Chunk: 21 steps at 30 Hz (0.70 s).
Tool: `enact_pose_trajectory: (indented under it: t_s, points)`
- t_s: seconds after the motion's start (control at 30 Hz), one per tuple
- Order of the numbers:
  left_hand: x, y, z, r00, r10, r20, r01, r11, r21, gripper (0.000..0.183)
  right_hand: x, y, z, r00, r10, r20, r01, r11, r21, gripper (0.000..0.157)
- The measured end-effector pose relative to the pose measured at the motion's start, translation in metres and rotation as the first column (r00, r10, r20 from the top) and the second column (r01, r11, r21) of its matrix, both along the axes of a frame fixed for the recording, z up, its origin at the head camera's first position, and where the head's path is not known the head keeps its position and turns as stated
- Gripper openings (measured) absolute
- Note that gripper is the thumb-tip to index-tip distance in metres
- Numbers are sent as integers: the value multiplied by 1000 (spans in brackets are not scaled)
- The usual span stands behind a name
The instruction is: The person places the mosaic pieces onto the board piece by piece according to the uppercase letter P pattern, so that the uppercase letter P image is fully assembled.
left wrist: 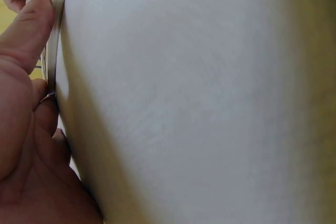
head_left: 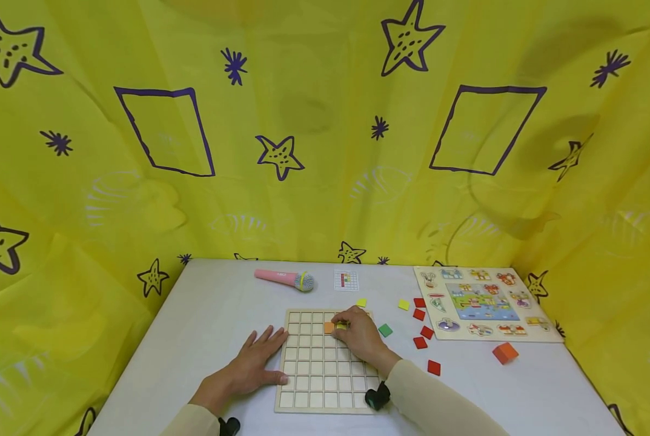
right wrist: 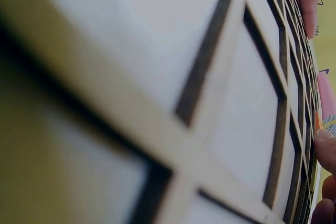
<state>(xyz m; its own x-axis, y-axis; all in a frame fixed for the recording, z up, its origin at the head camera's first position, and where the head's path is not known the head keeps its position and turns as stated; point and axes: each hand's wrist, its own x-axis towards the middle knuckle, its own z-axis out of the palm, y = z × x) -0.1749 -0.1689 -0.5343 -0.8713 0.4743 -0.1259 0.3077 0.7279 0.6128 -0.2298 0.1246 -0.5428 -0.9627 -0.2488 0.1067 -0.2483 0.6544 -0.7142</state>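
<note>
A wooden grid board (head_left: 301, 400) with square cells lies on the table. My right hand (head_left: 361, 336) reaches over its upper part, thumb and index finger pinching an orange tile (head_left: 329, 327) at its edges. In the right wrist view the thumb meets the orange tile (right wrist: 317, 121) at the board's surface. Beside it, a yellow tile (head_left: 341, 326) shows between the curved fingers, partly covered. My left hand (head_left: 254, 364) rests with fingers spread at the board's left edge, its thumb touching the frame. The left wrist view shows this thumb (left wrist: 31, 24) against the rim.
A pink microphone (head_left: 283, 278) and a small pattern card (head_left: 346, 280) lie behind the board. To the right are a green tile (head_left: 385, 330), several red tiles (head_left: 420, 343), a yellow tile (head_left: 403, 304), an orange block (head_left: 505, 353) and a picture puzzle (head_left: 439, 306).
</note>
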Motion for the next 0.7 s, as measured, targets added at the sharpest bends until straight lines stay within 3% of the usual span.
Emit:
enact_pose_trajectory:
  t_s: [0.37, 0.7]
  points:
    - [1, -1, 1, 1000, -2, 1, 2, 1000, 7, 101, 0, -2, 1, 1000, -5, 16, 5, 1000, 15, 19]
    - [0, -1, -1, 1000, -3, 11, 3, 1000, 1, 101, 3, 1, 9, 997, -45, 62, 50, 995, -90, 21]
